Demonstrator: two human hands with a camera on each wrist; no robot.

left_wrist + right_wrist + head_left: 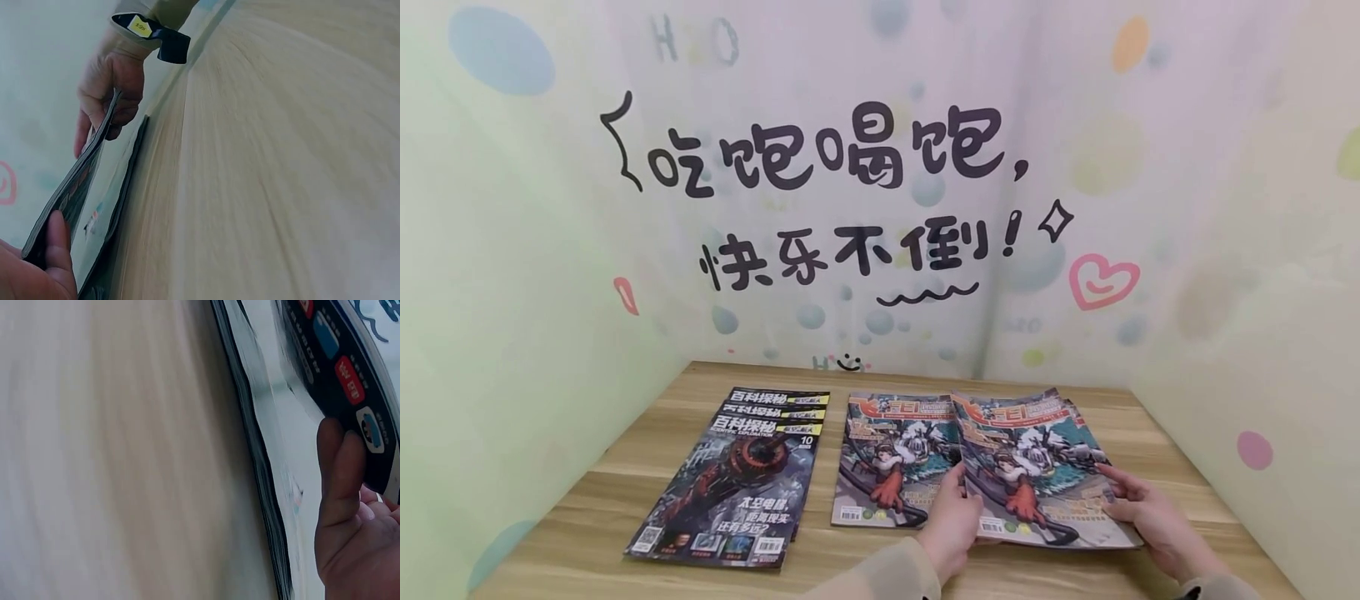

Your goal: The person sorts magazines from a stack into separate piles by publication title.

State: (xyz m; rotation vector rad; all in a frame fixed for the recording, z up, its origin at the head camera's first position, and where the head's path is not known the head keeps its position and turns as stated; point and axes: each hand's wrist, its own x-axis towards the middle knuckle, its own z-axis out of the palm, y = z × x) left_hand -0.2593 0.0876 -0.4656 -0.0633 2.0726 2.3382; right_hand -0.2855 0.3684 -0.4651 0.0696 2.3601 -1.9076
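Observation:
Both hands hold a colourful illustrated magazine (1030, 467) by its two sides. At its lower left edge my left hand (953, 523) pinches it, and on the right edge my right hand (1161, 521) does the same. In the left wrist view the held magazine (65, 190) is raised and tilted above another one (128, 181). The right wrist view shows fingers (347, 478) against the underside of the held magazine (340, 381). A matching magazine (880, 467) lies just left, partly covered. Another corner (1077, 414) peeks out behind the held one's right side.
Three dark science magazines (722, 492) lie overlapped in a stepped stack on the left of the wooden table (591, 525). White printed curtain walls (850, 333) enclose the table at the back and both sides.

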